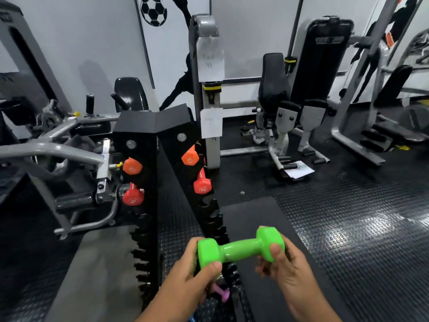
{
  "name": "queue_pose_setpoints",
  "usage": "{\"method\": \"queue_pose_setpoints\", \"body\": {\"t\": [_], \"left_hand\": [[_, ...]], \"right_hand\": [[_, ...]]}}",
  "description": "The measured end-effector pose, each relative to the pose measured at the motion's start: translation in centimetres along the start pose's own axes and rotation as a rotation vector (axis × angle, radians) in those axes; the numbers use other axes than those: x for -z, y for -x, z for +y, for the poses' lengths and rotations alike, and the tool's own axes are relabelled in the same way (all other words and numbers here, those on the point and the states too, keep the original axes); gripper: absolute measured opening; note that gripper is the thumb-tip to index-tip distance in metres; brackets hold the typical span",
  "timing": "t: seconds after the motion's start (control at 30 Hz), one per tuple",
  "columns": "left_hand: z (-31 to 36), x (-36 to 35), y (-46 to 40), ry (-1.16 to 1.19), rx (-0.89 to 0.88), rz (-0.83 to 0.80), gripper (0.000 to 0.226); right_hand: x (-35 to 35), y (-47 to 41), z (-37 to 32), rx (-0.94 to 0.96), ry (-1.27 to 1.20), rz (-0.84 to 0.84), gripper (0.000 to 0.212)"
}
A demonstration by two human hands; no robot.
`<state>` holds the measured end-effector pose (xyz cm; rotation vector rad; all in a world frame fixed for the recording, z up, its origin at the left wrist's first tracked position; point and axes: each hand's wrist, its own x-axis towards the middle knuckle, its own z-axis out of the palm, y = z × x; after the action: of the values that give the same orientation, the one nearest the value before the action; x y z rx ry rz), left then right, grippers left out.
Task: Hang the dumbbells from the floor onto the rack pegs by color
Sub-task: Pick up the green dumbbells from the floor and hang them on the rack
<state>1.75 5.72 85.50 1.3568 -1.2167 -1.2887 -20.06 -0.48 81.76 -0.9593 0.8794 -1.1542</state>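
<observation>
Studded black rubber floor [348, 217] runs between grey gym machines, with a dark mat [255, 219] beside the black A-frame rack [160, 126]; from the head view, the green dumbbell [240, 248] is glossy, with hexagonal heads and a slim waisted handle, tilted so its right end sits higher; the left hand [185, 275] wraps the lower head, thumb on its face; the right hand [287, 263] cups the upper head; it hovers just in front of the rack's lower notched pegs; two orange dumbbells [132, 166] hang on the top pegs, two red dumbbells [132, 196] below them; a pink dumbbell [221, 292] shows under the left hand.
</observation>
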Motion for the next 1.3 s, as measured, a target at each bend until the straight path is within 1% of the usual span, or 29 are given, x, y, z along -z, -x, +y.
{"method": "queue_pose_setpoints", "body": {"t": [0.1, 0.17, 0.2, 0.23, 0.3, 0.33, 0.4, 0.47, 0.57, 0.6, 0.67, 0.7, 0.77, 0.83, 0.9, 1.0, 1.03, 1.17, 1.23, 1.3], "left_hand": [[-0.3, -1.1, -2.9, 0.081, 0.015, 0.041, 0.041], [-0.5, -2.0, -5.3, 0.075, 0.015, 0.070, 0.045], [-0.5, -2.5, -6.4, 0.068, 0.025, 0.087, 0.047], [-0.7, -3.0, -7.5, 0.076, 0.041, 0.119, 0.050], [-1.2, -4.2, -9.9, 0.094, 0.079, 0.218, 0.059], [-1.6, -4.6, -11.3, 0.077, 0.087, 0.272, 0.062], [-2.8, -4.9, -13.1, 0.004, 0.111, 0.352, 0.064], [-4.3, -5.4, -14.7, -0.076, 0.184, 0.442, 0.063], [-5.4, -6.4, -16.7, -0.094, 0.259, 0.599, 0.052], [-5.5, -6.7, -17.5, -0.051, 0.269, 0.659, 0.056], [-5.4, -7.3, -19.1, 0.128, 0.282, 0.777, 0.064], [-5.4, -7.5, -19.9, 0.220, 0.272, 0.826, 0.060], [-5.3, -7.6, -21.0, 0.356, 0.248, 0.922, 0.045], [-5.2, -7.5, -21.7, 0.446, 0.241, 0.989, 0.033], [-4.9, -7.6, -22.1, 0.480, 0.240, 1.019, 0.028], [-4.6, -8.1, -22.4, 0.522, 0.275, 1.026, 0.016], [-4.7, -8.2, -22.6, 0.559, 0.294, 1.017, 0.018], [-5.2, -8.0, -23.0, 0.736, 0.323, 1.023, 0.040], [-5.2, -7.9, -23.0, 0.776, 0.323, 1.015, 0.045], [-5.2, -7.8, -22.9, 0.790, 0.315, 0.993, 0.045]], "right_hand": [[0.8, -3.8, -0.3, -0.029, 0.019, 0.020, 0.082], [1.6, -6.8, -0.1, -0.066, 0.028, 0.030, 0.081], [1.9, -8.3, 0.2, -0.084, 0.039, 0.034, 0.075], [2.3, -9.8, 0.3, -0.103, 0.027, 0.028, 0.065], [3.3, -13.3, 0.4, -0.127, 0.016, -0.013, 0.042], [3.8, -15.4, 0.5, -0.139, 0.029, -0.043, 0.037], [4.2, -18.8, 0.8, -0.143, 0.047, -0.098, 0.035], [4.3, -22.4, 1.4, -0.146, 0.084, -0.174, 0.035], [3.3, -27.2, 3.4, -0.185, 0.146, -0.273, 0.028], [2.8, -28.7, 4.1, -0.207, 0.170, -0.312, 0.023], [1.6, -31.0, 5.4, -0.239, 0.206, -0.378, 0.020], [1.0, -31.9, 5.8, -0.249, 0.214, -0.403, 0.020], [-0.4, -33.1, 6.3, -0.243, 0.231, -0.452, 0.023], [-1.4, -33.9, 6.6, -0.218, 0.244, -0.470, 0.020], [-1.6, -34.3, 6.9, -0.199, 0.270, -0.494, 0.017], [-2.1, -35.0, 7.3, -0.197, 0.324, -0.569, 0.022], [-2.4, -35.3, 7.4, -0.195, 0.344, -0.596, 0.022], [-4.2, -36.9, 7.1, -0.182, 0.469, -0.740, 0.023], [-4.3, -37.2, 6.9, -0.200, 0.470, -0.770, 0.017], [-4.3, -37.5, 6.8, -0.216, 0.446, -0.776, 0.014]]}}
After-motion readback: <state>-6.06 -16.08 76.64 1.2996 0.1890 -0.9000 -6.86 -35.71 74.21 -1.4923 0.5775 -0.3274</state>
